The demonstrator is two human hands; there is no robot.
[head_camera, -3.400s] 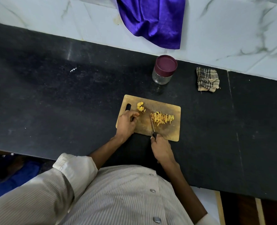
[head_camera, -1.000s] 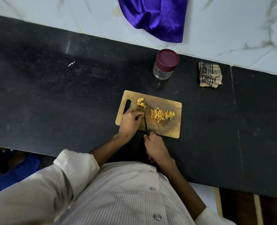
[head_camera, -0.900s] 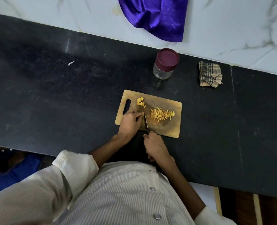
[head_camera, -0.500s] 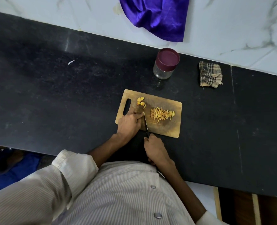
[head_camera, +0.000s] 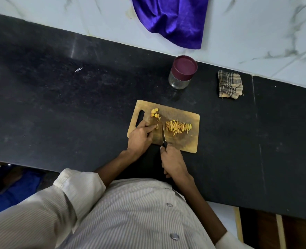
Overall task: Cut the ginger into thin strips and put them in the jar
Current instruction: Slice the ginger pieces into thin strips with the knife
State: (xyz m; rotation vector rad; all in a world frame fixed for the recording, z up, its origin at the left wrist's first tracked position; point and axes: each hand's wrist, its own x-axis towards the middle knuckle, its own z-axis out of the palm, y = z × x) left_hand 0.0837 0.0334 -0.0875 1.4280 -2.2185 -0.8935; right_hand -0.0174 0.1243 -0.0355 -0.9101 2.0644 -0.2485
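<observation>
Head view: your left hand is pinning a small, stiff, slippery ginger slice on the board; your right hand is gripping the knife. Strips are lying right; the lidded jar is standing far.

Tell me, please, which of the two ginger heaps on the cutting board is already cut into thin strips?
The heap of ginger strips right of the knife, mid-board: a spread of fine slivers. The other heap, by the board's handle slot, is still chunky slices.

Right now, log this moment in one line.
stage: slicing | left hand: holds ginger | right hand: grips knife | strips: on board | jar: lidded
</observation>
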